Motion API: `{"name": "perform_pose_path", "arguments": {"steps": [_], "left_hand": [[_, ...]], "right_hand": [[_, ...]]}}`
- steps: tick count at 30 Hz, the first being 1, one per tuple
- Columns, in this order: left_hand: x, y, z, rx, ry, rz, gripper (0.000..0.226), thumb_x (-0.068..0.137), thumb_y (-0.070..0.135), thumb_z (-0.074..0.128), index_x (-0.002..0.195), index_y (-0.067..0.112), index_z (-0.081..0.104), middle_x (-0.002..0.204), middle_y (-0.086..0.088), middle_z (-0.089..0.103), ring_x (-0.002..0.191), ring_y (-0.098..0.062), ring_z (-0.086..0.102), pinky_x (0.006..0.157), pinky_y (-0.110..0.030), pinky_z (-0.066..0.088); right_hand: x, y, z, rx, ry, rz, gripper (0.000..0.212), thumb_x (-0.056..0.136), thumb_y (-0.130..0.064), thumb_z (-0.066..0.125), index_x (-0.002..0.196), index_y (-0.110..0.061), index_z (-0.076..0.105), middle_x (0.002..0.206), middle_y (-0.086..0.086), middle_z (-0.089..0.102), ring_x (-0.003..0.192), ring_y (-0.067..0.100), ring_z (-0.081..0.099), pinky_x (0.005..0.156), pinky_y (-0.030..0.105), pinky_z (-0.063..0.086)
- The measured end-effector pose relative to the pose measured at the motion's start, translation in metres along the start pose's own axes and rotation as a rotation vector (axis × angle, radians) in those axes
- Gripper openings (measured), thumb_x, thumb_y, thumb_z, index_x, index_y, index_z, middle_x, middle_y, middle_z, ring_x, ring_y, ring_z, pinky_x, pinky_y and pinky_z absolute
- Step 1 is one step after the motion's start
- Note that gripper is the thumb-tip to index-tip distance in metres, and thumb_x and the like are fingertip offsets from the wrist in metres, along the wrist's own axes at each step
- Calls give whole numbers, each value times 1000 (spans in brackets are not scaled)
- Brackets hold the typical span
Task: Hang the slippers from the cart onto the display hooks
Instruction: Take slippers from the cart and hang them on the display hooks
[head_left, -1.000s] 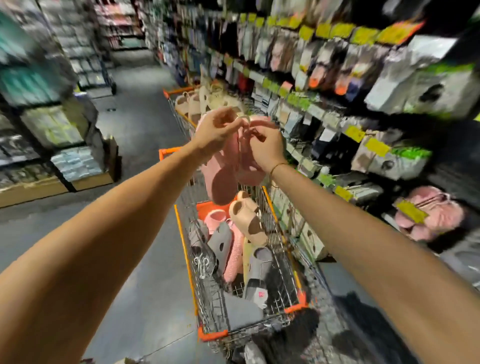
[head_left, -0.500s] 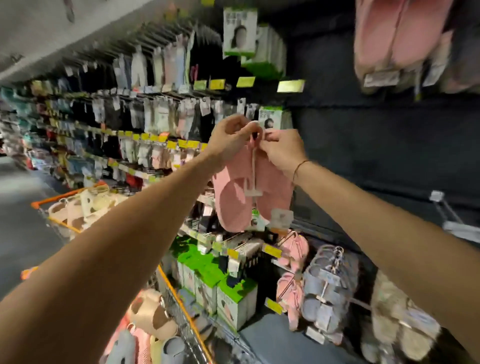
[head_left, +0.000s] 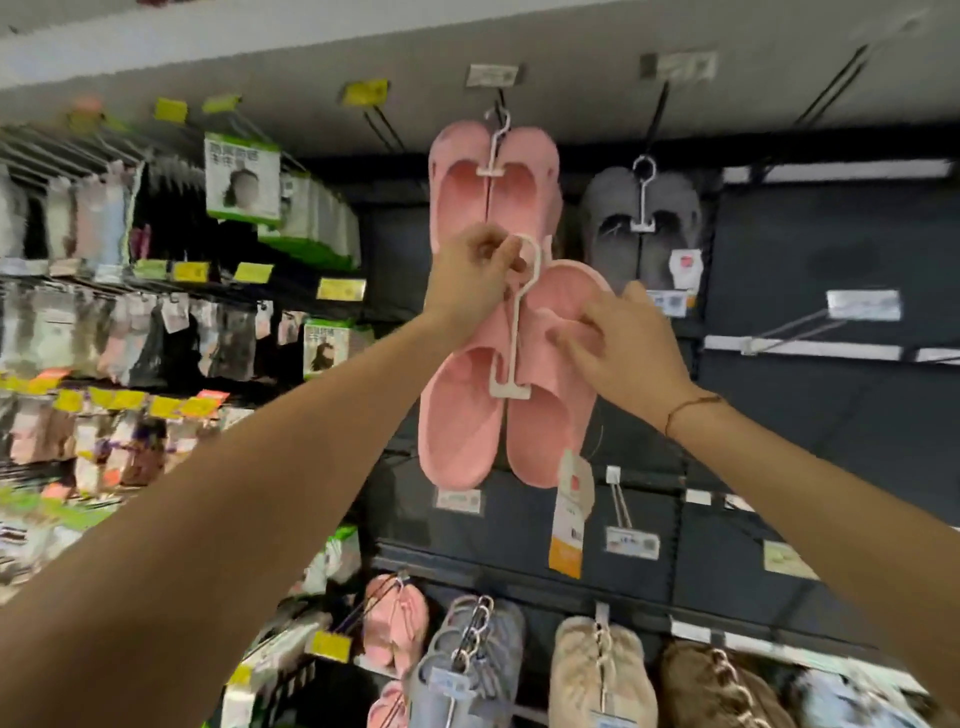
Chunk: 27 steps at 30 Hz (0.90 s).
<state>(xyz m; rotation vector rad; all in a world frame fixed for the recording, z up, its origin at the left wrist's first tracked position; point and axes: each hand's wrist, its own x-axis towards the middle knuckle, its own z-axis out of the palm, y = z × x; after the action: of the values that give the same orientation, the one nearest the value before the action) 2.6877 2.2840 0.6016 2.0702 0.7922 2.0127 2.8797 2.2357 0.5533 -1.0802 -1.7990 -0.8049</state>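
I hold a pair of pink slippers (head_left: 467, 415) on a white plastic hanger (head_left: 514, 332) up in front of the display wall. My left hand (head_left: 475, 275) pinches the hanger's hook at its top. My right hand (head_left: 618, 343) grips the upper edge of the right slipper. An orange and white tag (head_left: 571, 514) dangles from the pair. Just above, another pink pair (head_left: 493, 182) hangs from a display hook (head_left: 498, 101). The cart is out of view.
A grey pair (head_left: 641, 218) hangs to the right of the pink one. Bare hooks (head_left: 789, 327) jut from the dark panel at right. Pink, grey, beige and brown slippers (head_left: 597, 670) fill the bottom row. Socks and green boxes (head_left: 241, 176) line the left racks.
My view has swung from the cart up to the display wall. Both hands have carried the pink pair upward toward the hooks, and my right hand moved from the hanger top to the slipper's edge.
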Motion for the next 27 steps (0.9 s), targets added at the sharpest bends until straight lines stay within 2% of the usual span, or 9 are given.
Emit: {"name": "perform_pose_path", "arguments": {"steps": [3,5,7,9,11,13,17,22,27], "left_hand": [[24,18,41,177,19,177,18,100,36,49,84,28,52,75,8,65,70,-18,65,67,-43,54],[41,29,61,255,73,265,17,103,34,44,87,29,48,72,11,56,67,-18,57,61,-40,46],[60,41,75,293,128,304,20,106,31,40,93,20,50,73,9,53,67,-19,52,57,-37,33],[83,45,87,316,154,317,24,107,32,36,100,16,52,81,3,61,73,-24,55,61,-38,38],[107,43,98,303,145,346,26,107,33,34,100,15,51,86,-5,67,79,-32,60,68,-45,47],[131,39,111,274,114,358,28,107,33,35,98,13,51,88,-8,68,81,-35,61,72,-48,48],[183,27,133,231,76,313,31,104,37,46,94,12,61,86,-3,70,82,-28,63,71,-39,47],[239,19,160,112,-5,272,42,100,41,56,74,10,68,75,8,73,76,-15,69,75,-34,54],[266,18,190,46,-151,358,24,103,21,51,93,12,70,84,7,66,85,-14,62,78,-28,46]], "right_hand": [[16,32,-24,15,98,-1,41,93,-46,60,73,-13,48,68,6,45,83,21,36,62,37,34],[33,48,-42,-3,161,-33,38,93,-44,61,75,-12,48,70,5,46,84,19,32,64,35,29],[52,63,-57,-41,221,-71,37,93,-42,60,78,-10,53,72,4,48,85,20,33,64,36,30],[72,78,-66,-81,259,-74,37,92,-42,60,80,-8,55,73,4,50,86,23,36,65,41,36],[92,91,-68,-138,267,-75,37,91,-43,59,79,-9,55,74,5,52,86,24,38,68,44,39],[110,102,-67,-187,279,-81,35,91,-41,60,78,-10,54,73,3,52,86,24,38,70,46,40],[142,125,-60,-232,303,-19,32,93,-41,57,78,-13,55,74,1,55,87,23,39,73,42,41],[177,157,-56,-282,347,13,31,94,-40,56,78,-13,55,73,1,54,84,22,40,71,39,41],[211,197,-60,-324,363,31,35,94,-40,55,74,-12,54,70,5,54,83,26,43,72,37,38]]}}
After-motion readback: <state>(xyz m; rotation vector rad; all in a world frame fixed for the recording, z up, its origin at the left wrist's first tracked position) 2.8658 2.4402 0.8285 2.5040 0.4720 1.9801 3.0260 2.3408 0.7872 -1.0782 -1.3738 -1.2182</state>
